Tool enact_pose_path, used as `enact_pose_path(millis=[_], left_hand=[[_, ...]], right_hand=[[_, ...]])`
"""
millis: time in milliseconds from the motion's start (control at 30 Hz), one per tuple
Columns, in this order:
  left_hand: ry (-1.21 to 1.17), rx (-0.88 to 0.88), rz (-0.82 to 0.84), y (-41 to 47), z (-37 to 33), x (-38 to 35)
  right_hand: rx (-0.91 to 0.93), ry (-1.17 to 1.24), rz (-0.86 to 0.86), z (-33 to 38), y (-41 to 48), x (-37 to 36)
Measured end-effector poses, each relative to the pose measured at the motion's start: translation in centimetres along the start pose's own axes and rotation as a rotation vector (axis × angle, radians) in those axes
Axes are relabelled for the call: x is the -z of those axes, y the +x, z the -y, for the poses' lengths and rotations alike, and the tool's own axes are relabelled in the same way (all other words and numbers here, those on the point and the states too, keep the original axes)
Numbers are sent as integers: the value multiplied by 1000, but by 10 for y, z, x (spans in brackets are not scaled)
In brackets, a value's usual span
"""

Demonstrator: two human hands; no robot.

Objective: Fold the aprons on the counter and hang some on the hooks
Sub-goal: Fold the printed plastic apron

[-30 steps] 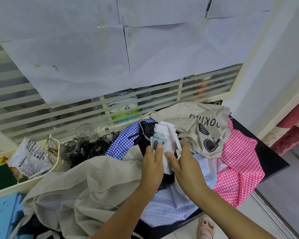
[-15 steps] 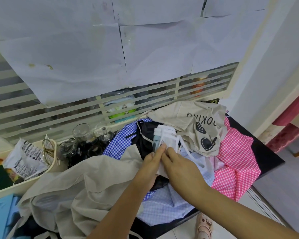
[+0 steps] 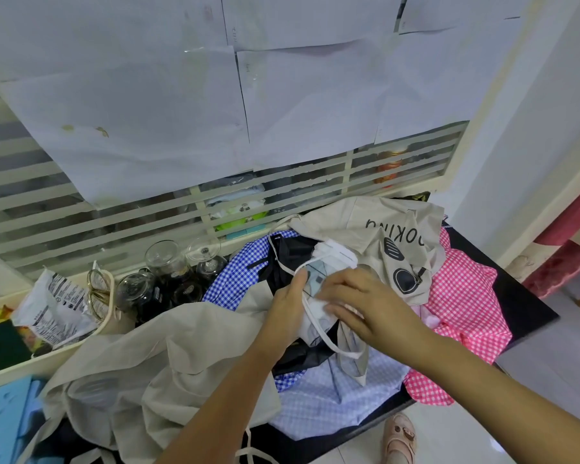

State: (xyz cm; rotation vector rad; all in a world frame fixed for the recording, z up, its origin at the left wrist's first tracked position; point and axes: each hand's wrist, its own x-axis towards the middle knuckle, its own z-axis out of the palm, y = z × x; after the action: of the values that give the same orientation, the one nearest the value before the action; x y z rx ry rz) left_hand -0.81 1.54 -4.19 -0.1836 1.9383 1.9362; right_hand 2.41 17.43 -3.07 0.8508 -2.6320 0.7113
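A small folded white apron (image 3: pixel 329 262) with a grey print lies on top of a heap of aprons on the black counter (image 3: pixel 516 296). My left hand (image 3: pixel 287 309) holds its left edge, thumb up along the cloth. My right hand (image 3: pixel 365 303) lies flat over its right side, fingers spread and straight. White straps loop from the bundle down toward me. Around it lie a beige apron (image 3: pixel 382 236) with black lettering, a pink checked apron (image 3: pixel 462 316), a blue checked apron (image 3: pixel 238 276), a pale blue apron (image 3: pixel 332 396) and a large beige apron (image 3: pixel 148 370). No hooks are visible.
Glass jars (image 3: pixel 168 279) stand at the back left of the counter beside a cream tray (image 3: pixel 47 360) with packets. A slatted window papered over with sheets (image 3: pixel 215 95) rises behind. A blue plastic thing (image 3: pixel 0 423) lies lower left. My sandalled foot (image 3: pixel 400 437) shows on the tiled floor.
My right hand has moved from pinching the bundle's near edge to lying flat across it. The straps have swung out toward me. My left hand keeps its hold.
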Motion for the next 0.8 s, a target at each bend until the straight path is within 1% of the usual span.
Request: enact_pose_path(millis=[67, 100, 267, 333, 433, 500, 567, 600, 633, 700, 767, 800], left_hand=[[91, -38, 56, -2, -3, 3], [130, -39, 101, -3, -4, 6], [199, 3, 397, -4, 0, 24], [174, 0, 505, -6, 2, 25], [37, 11, 596, -11, 4, 25], [-83, 14, 588, -15, 4, 27], [-165, 45, 547, -17, 3, 28], [-187, 67, 521, -16, 4, 28], [-195, 74, 511, -16, 3, 27], [-241, 43, 545, -18, -1, 25], [-330, 6, 605, -23, -5, 21], [-383, 8, 586, -25, -7, 19]], right_hand=[[31, -19, 14, -7, 5, 8], [44, -17, 54, -11, 7, 14], [-49, 91, 373, -18, 18, 39], [-81, 180, 454, -14, 22, 46], [-161, 421, 515, -13, 27, 59], [-240, 666, 530, -15, 28, 65], [-319, 932, 510, -18, 28, 66], [-341, 1006, 483, -19, 27, 64], [-358, 1041, 449, -20, 27, 61], [-393, 1059, 390, -18, 26, 56], [-445, 1070, 321, -14, 25, 51], [-475, 1062, 262, -11, 25, 46]])
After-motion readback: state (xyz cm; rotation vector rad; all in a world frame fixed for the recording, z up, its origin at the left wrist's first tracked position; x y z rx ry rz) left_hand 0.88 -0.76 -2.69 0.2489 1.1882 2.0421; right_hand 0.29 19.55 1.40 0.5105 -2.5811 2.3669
